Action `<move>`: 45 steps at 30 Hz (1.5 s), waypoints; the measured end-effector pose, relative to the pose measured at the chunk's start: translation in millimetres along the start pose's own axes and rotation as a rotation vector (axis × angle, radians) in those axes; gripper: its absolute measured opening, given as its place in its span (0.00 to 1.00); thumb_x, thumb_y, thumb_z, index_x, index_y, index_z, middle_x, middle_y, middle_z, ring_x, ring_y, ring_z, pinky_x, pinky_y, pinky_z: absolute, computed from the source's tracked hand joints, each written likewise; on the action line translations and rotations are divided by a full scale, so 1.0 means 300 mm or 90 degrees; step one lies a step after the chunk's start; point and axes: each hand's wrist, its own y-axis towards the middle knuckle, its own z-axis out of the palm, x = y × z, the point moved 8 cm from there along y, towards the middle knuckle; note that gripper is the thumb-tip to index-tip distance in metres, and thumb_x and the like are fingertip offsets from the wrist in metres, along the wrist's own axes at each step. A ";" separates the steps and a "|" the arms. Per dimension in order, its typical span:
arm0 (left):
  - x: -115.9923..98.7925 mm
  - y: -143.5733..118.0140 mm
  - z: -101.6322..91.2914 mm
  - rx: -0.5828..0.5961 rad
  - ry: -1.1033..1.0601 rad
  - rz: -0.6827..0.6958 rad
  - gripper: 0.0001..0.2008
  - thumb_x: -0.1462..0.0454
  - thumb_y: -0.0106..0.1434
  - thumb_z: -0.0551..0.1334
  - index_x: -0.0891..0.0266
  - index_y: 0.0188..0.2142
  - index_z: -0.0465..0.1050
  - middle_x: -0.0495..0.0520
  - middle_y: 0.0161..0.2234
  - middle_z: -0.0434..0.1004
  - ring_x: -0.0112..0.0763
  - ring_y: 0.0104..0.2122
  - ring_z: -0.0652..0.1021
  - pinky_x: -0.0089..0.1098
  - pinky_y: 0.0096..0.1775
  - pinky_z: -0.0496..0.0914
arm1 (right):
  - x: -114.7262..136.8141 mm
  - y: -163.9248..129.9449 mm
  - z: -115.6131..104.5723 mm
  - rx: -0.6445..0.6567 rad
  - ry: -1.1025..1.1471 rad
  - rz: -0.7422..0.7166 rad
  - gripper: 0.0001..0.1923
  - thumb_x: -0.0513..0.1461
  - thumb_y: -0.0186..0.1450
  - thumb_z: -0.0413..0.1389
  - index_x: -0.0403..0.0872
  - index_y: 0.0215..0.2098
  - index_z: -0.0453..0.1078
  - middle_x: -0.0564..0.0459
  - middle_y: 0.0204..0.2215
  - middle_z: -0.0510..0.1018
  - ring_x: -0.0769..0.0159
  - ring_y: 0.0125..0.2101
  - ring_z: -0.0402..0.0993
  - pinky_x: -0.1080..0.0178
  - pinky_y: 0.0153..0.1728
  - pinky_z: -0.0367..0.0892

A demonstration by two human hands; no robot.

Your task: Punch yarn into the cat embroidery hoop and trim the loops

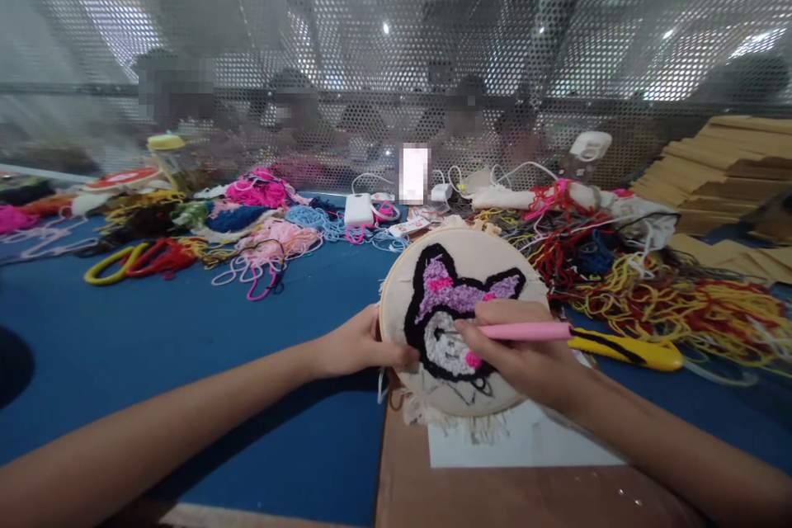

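Observation:
My left hand (365, 342) grips the left rim of a round embroidery hoop (388, 280), its thumb lying over the cloth. On the stretched cream fabric is a cartoon head (439, 322) worked in black, purple, pink and white loops, with drawn lines below it. My right hand (520, 355) is closed round a pink-handled punch needle (525, 332), its tip side over the white face area. Where the needle meets the cloth is hard to make out. Frayed fabric edges (483, 425) hang under the hoop.
Tangled red and yellow yarn (643, 305) lies right, near yellow-handled scissors (643, 351). Yarn bundles (266, 194) and red-and-yellow rings (117, 264) lie left. A lit phone (414, 173) stands at the back before perforated metal. White paper (520, 445) is under the hoop; brown paper (723, 165) is stacked right.

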 end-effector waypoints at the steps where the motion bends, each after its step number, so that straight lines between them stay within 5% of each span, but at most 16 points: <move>1: -0.001 0.000 0.002 0.005 -0.002 0.004 0.18 0.67 0.51 0.64 0.68 0.44 0.71 0.57 0.37 0.77 0.32 0.34 0.75 0.32 0.39 0.71 | -0.003 0.003 0.004 0.017 -0.013 0.005 0.19 0.43 0.64 0.49 0.47 0.17 0.54 0.59 0.14 0.55 0.73 0.17 0.53 0.63 0.19 0.46; 8: -0.003 -0.002 0.018 0.034 -0.012 0.013 0.15 0.69 0.52 0.63 0.67 0.41 0.73 0.53 0.34 0.78 0.29 0.32 0.75 0.30 0.39 0.70 | -0.019 0.019 0.045 0.123 -0.102 0.023 0.21 0.45 0.65 0.46 0.46 0.18 0.49 0.60 0.15 0.56 0.74 0.19 0.54 0.65 0.22 0.49; 15: 0.023 -0.012 0.028 0.042 0.018 -0.012 0.17 0.65 0.53 0.64 0.65 0.44 0.72 0.55 0.36 0.77 0.31 0.32 0.75 0.31 0.38 0.71 | 0.032 0.019 0.082 0.153 -0.159 -0.062 0.16 0.44 0.65 0.46 0.46 0.21 0.62 0.56 0.17 0.68 0.71 0.21 0.62 0.65 0.25 0.49; 22: 0.021 -0.005 0.034 0.038 -0.007 -0.011 0.17 0.67 0.52 0.64 0.66 0.43 0.72 0.55 0.36 0.77 0.30 0.33 0.75 0.30 0.37 0.70 | -0.013 0.012 0.052 0.110 0.011 0.110 0.09 0.45 0.60 0.55 0.49 0.30 0.64 0.59 0.23 0.70 0.71 0.24 0.63 0.68 0.23 0.53; 28: 0.006 -0.001 0.012 -0.009 -0.040 -0.011 0.15 0.69 0.50 0.65 0.67 0.40 0.72 0.53 0.34 0.77 0.29 0.32 0.74 0.29 0.37 0.70 | 0.016 0.006 0.055 0.206 0.186 -0.014 0.04 0.36 0.63 0.51 0.48 0.37 0.66 0.54 0.34 0.71 0.70 0.33 0.66 0.67 0.34 0.62; 39: 0.024 0.003 0.002 -0.024 -0.030 -0.032 0.16 0.68 0.49 0.65 0.68 0.40 0.72 0.54 0.33 0.77 0.29 0.31 0.74 0.31 0.36 0.70 | 0.087 -0.061 0.093 0.186 -0.107 -0.305 0.13 0.32 0.62 0.49 0.46 0.44 0.66 0.47 0.43 0.70 0.61 0.42 0.63 0.56 0.43 0.60; 42: 0.016 0.003 0.005 -0.021 -0.029 -0.024 0.14 0.69 0.49 0.65 0.68 0.38 0.73 0.53 0.33 0.77 0.29 0.30 0.74 0.30 0.36 0.70 | 0.092 -0.064 0.083 0.156 -0.091 -0.320 0.14 0.30 0.61 0.49 0.44 0.45 0.65 0.46 0.41 0.71 0.61 0.43 0.63 0.56 0.45 0.61; 45: 0.013 0.002 0.009 -0.015 -0.050 -0.023 0.16 0.69 0.50 0.65 0.68 0.40 0.72 0.55 0.34 0.77 0.30 0.32 0.75 0.31 0.38 0.70 | 0.054 -0.037 0.052 0.093 0.039 -0.206 0.11 0.31 0.62 0.49 0.45 0.42 0.65 0.48 0.38 0.72 0.64 0.42 0.66 0.58 0.44 0.63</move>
